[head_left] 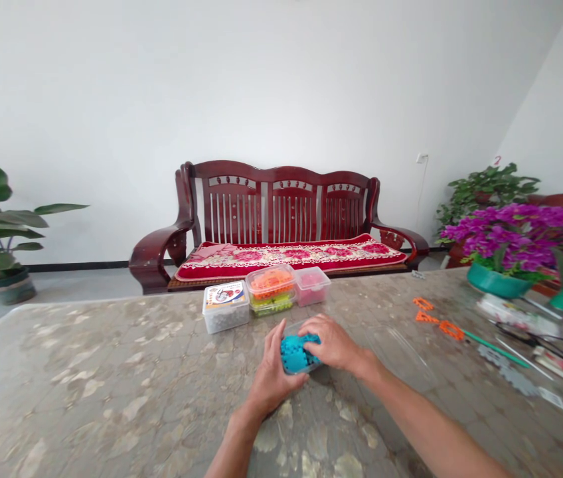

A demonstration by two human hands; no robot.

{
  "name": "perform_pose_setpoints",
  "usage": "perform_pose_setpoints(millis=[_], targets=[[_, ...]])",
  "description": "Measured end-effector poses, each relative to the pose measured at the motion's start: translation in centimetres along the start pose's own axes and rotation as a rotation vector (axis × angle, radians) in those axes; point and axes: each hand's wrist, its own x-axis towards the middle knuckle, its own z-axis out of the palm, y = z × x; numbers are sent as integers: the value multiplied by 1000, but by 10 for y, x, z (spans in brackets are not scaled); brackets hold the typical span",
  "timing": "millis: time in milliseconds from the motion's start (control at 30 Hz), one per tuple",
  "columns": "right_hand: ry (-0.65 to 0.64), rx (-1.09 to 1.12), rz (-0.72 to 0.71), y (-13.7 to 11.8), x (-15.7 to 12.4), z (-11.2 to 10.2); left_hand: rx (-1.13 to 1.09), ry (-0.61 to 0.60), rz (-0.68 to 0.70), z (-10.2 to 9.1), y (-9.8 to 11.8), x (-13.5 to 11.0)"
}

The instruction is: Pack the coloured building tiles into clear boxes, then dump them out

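Observation:
A small clear plastic box point(289, 328) filled with blue plastic building pieces point(297, 355) rests on the table in front of me. Around its left side wraps my left hand point(274, 372), with the thumb along the near edge and the fingers at the far left. From the right, my right hand point(334, 343) reaches over the box, its fingers curled and touching the blue pieces at the top. Its palm hides the box's right end. Just beyond stand a lidded box with orange and yellow-green pieces point(271, 289), a labelled box with grey pieces point(226, 315) and a box with pink contents point(312, 286).
On the right of the patterned table point(112, 385) lie orange linked pieces point(449, 330), a green stick point(495, 348), grey pieces point(508, 372) and eyeglasses point(545, 342). Purple flowers point(520, 232) stand behind them. A wooden bench point(281, 179) is beyond the table.

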Motion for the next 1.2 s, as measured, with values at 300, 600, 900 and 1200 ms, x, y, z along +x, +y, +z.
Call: perform_pose_setpoints(millis=[300, 600, 900, 1200], targets=[[190, -117, 536, 45, -29, -22, -74, -4, -45, -8, 12, 2], [403, -3, 490, 40, -49, -3, -88, -53, -58, -19, 14, 2], [86, -24, 119, -24, -14, -12, -105, -88, -42, -20, 13, -2], [-186, -215, -10, -22, -2, 8, -90, -63, 20, -17, 8, -2]])
